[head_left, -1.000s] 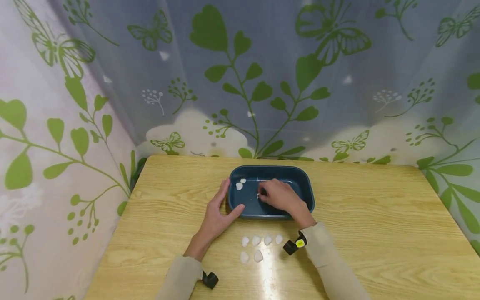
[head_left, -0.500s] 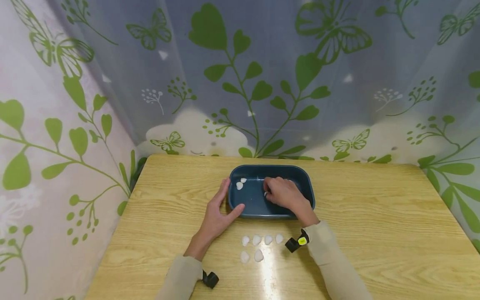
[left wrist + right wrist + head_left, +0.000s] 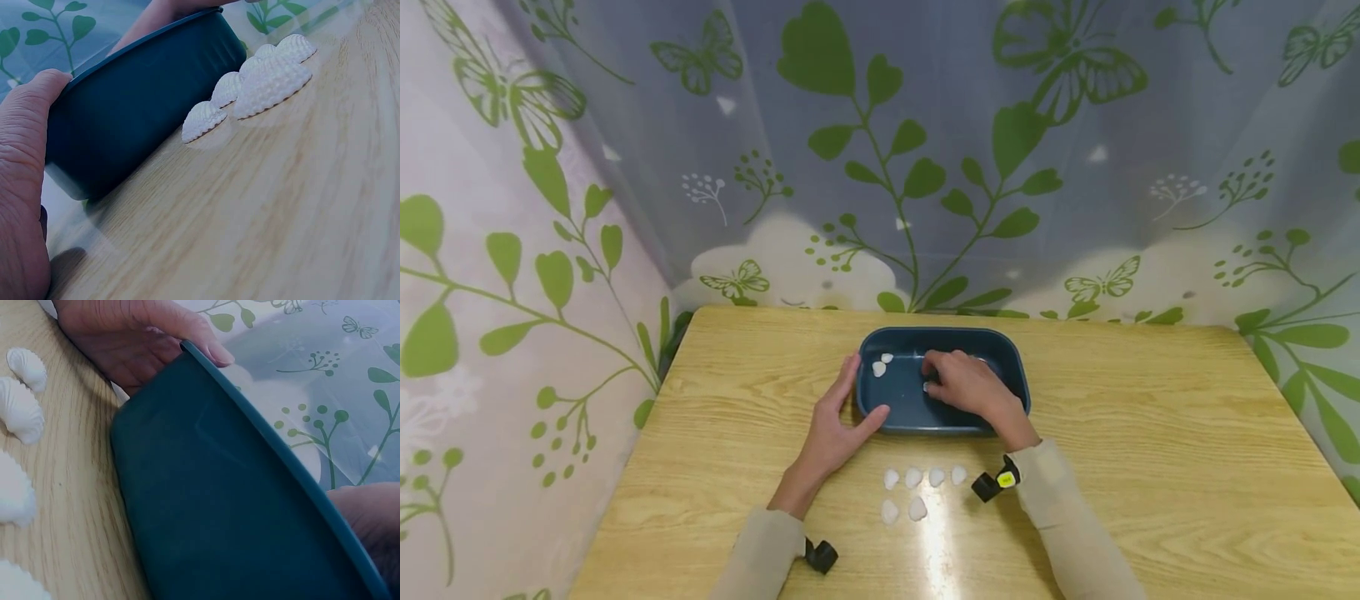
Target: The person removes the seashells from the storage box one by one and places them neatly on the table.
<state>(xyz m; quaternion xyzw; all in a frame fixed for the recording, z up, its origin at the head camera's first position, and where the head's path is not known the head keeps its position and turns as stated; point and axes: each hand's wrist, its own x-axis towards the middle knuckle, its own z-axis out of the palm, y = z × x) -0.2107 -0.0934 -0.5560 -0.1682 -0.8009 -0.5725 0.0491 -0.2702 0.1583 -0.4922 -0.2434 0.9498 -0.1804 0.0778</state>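
A dark blue plastic basin (image 3: 943,431) stands on the wooden table. My left hand (image 3: 831,433) grips its left end, fingers along the outer side and thumb over the front rim. Inside the basin is my right hand (image 3: 966,383), its index finger and thumb parted. A small white shell (image 3: 927,387) shows at the thumb tip. Two white shells (image 3: 879,368) lie at the basin's left end. In the right wrist view the basin wall hides most of the right hand (image 3: 369,519).
In front of the basin, several ribbed white shells (image 3: 913,477) form a row, with two larger shells (image 3: 917,508) nearer the person. The wooden table (image 3: 1150,417) extends to both sides. A curtain (image 3: 737,208) with printed leaves and butterflies hangs behind.
My right hand has shifted slightly right inside the basin, and its index finger and thumb have parted beside the small shell. The left hand stays on the basin.
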